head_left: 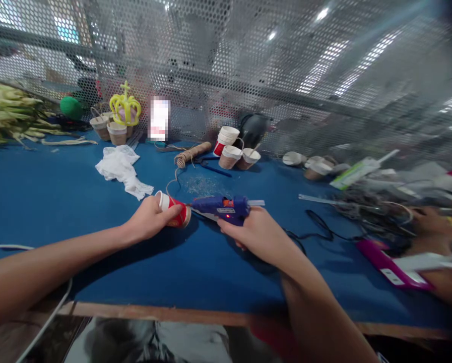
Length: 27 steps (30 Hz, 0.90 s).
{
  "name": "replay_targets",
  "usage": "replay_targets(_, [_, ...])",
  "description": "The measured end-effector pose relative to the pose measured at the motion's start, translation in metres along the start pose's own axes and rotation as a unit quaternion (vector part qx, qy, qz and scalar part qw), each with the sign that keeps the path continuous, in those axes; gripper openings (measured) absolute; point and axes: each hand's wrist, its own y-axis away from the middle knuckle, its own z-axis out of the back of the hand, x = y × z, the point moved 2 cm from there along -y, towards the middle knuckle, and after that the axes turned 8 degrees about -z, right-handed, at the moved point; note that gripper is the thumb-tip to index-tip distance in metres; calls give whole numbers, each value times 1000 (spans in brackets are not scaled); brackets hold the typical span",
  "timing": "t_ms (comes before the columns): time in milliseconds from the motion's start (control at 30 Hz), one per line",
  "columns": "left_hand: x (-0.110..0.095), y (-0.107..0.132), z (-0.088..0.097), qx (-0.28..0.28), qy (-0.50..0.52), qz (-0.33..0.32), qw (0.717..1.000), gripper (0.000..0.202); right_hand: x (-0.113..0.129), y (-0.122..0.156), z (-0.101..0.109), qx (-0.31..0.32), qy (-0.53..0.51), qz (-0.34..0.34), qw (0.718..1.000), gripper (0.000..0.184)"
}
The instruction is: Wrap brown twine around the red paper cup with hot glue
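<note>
My left hand (pixel 150 218) is wrapped round a red and white paper cup (pixel 174 209) that lies on its side on the blue table (pixel 59 201). My right hand (pixel 254 233) grips a blue hot glue gun (pixel 226 207) with a lit red light. Its nozzle points left and meets the cup's base end. A strand of jute twine (pixel 173 181) runs from the cup up to a twine spool (pixel 193 153) farther back.
A crumpled white cloth (pixel 122 169) lies left of the cup. More paper cups (pixel 231 151), a yellow crown ornament (pixel 125 107) and green leaves (pixel 6 113) sit along the perforated metal wall (pixel 248 60). At the right are another person's hand (pixel 432 222), a pink tool (pixel 384 262) and clutter.
</note>
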Motion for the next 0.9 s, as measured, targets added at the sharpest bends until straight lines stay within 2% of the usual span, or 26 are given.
replay_targets(267, [2,-1,0,-2,16,19,1000,37,1,2,2,3,0,-14,1000,24])
replay_targets(400, [3,-2,1,-18,50,52,997,34,-2,5,8,30,-36,-51,998,23])
replay_targets(533, [1,-2,1,-41,92,59,993,33,-9,2,19,15,-106,-24,994,21])
replay_targets(600, [-1,-2,1,-53,108,57,991,32,-14,-5,25,-6,-159,-7,987,19])
replay_targets(667, [-2,-1,1,-62,123,49,989,31,-20,-16,31,-51,-169,-5,984,19])
replay_targets(733, [-5,-1,2,-65,135,38,988,31,-25,-31,35,-85,-151,-39,984,22])
replay_targets(800, [-7,0,3,-66,142,28,987,30,-31,-49,33,-63,-181,-81,978,23])
replay_targets(900, [-12,2,3,-53,154,3,987,29,-40,-77,25,-43,-189,-106,975,27])
